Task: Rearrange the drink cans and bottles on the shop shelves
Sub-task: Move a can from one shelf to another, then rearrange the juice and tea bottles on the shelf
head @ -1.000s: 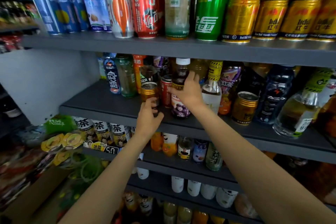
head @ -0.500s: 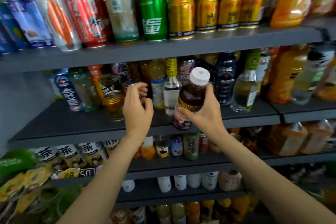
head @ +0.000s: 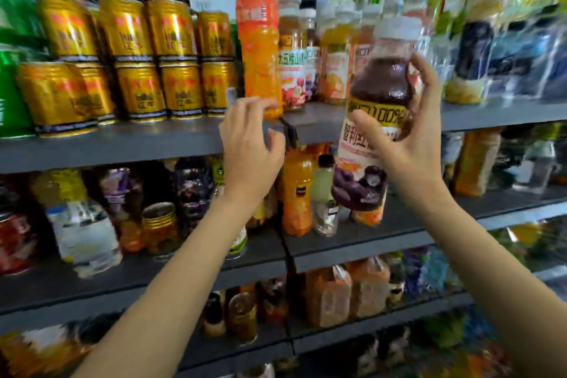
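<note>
Shelf edge (head: 122,144), gold cans (head: 138,61) — orange bottle (head: 259,40) beside left hand (head: 248,144)

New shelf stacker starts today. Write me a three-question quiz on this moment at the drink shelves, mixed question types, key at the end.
1. True or false: the right hand grips a dark juice bottle with a white cap.
2. Multiple choice: the left hand is
A. holding a gold can
B. empty, fingers loosely curled near the tall orange bottle
C. resting flat on the shelf
3. Fill in: the gold cans at upper left are stacked ___ layers high.

Key: 1 true; 2 B; 3 two.
</note>
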